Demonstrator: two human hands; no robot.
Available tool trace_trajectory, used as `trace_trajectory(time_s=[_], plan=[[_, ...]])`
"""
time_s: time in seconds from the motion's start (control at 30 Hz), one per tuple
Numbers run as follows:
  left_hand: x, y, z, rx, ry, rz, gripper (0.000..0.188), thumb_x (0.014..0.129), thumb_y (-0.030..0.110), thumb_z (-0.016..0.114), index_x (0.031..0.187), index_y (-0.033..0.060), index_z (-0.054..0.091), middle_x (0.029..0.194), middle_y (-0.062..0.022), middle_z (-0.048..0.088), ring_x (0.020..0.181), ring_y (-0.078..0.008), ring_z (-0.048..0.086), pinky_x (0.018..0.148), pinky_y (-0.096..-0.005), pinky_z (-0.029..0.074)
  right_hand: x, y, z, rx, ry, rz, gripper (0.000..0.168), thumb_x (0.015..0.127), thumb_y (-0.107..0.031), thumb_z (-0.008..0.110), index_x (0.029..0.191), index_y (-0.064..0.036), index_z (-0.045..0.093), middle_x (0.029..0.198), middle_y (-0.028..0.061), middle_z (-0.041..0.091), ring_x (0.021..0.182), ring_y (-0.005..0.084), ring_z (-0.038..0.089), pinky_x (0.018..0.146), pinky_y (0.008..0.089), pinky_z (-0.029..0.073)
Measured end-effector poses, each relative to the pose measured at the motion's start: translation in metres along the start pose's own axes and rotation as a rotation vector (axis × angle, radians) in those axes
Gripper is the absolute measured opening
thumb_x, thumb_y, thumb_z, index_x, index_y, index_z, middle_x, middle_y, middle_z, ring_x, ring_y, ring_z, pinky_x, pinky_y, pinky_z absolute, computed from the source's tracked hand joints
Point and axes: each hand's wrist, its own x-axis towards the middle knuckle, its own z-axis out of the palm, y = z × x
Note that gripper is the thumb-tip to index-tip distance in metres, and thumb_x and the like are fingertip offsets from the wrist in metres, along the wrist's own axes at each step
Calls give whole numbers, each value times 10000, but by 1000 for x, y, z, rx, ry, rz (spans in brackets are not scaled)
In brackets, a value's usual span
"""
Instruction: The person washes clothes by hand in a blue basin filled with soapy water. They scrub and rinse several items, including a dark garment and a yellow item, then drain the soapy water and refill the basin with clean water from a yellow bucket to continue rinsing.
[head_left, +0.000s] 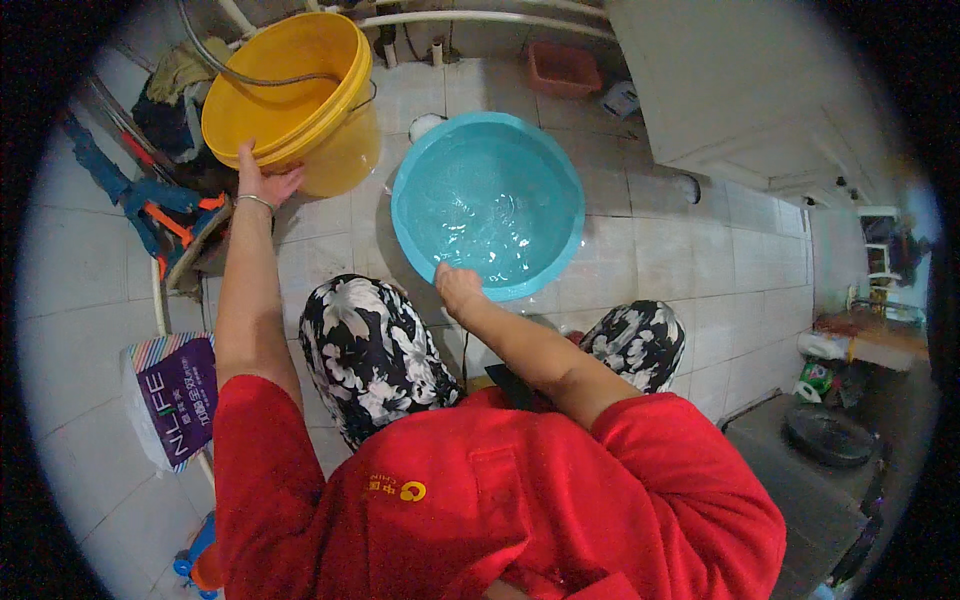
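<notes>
A turquoise plastic basin with water in it stands on the tiled floor in front of my knees. My right hand grips its near left rim. At the upper left is a yellow plastic bucket with a wire handle, tilted in the view. My left hand is at its near rim, with the thumb over the edge and the fingers against the outside. A grey flexible hose runs over the far side into the bucket. How much the bucket holds cannot be told.
A pink plastic basin sits by the far wall, near a white cabinet. White pipes run along that wall. Dark cloths and a blue-and-orange tool are at the left, above a purple-and-white bag. A black stool or bench stands right.
</notes>
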Motion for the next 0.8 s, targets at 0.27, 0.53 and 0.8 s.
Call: trace_trajectory(time_s=[0.27, 0.53, 0.8], plan=[[-54, 2, 78, 625, -173, -144, 781, 783, 578, 565, 1330, 65, 347, 1381, -136, 284, 1102, -361, 483, 787, -482, 500, -2, 57, -77, 45, -177, -195, 396, 712, -181, 692, 1067, -62, 566, 1025, 146, 642, 932, 305, 626, 758, 429, 515], [-160, -72, 180, 662, -620, 165, 589, 800, 323, 655, 1276, 63, 425, 1139, -93, 538, 1017, -232, 567, 754, -384, 514, -89, 123, -305, -44, 239, -180, 367, 726, -209, 684, 1039, -65, 559, 1006, 147, 612, 930, 338, 593, 773, 435, 495], [-199, -161, 203, 1207, -739, 583, 526, 746, 242, 672, 1193, 11, 516, 1302, -255, 419, 980, -286, 592, 839, -355, 475, -281, 176, -548, -736, 1618, -210, 398, 664, -219, 730, 1016, -75, 611, 830, 107, 630, 813, 276, 610, 753, 398, 478]])
